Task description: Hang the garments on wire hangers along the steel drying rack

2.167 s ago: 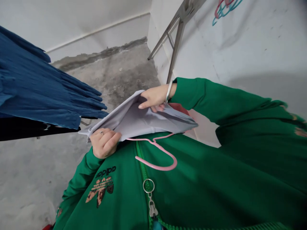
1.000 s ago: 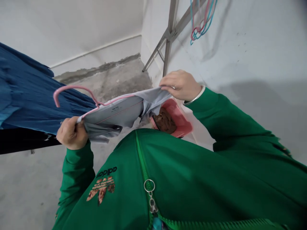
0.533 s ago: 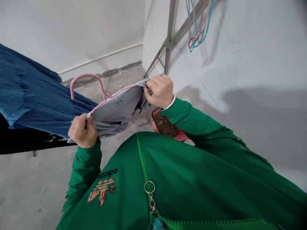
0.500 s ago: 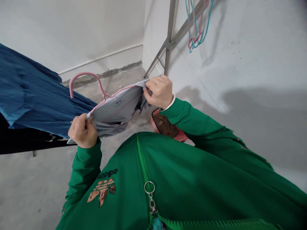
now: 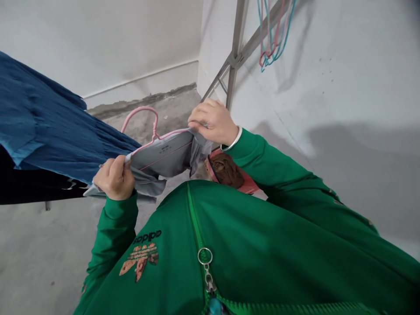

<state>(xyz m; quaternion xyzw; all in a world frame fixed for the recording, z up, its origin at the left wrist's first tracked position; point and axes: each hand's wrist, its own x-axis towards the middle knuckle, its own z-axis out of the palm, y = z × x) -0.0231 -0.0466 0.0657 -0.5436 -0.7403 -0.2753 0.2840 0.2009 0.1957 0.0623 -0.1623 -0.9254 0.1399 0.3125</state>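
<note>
The left hand (image 5: pixel 114 178) is closed on the near-left shoulder of a grey shirt (image 5: pixel 170 164) on a pink hanger (image 5: pixel 155 125); the right hand (image 5: pixel 215 121) pinches its far-right shoulder, where a loosened pinch could let cloth slip off

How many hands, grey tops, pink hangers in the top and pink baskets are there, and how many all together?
Hands: 2, a left hand and a right hand
Grey top: 1
Pink hanger in the top: 1
Pink basket: 1
Total: 5
</note>
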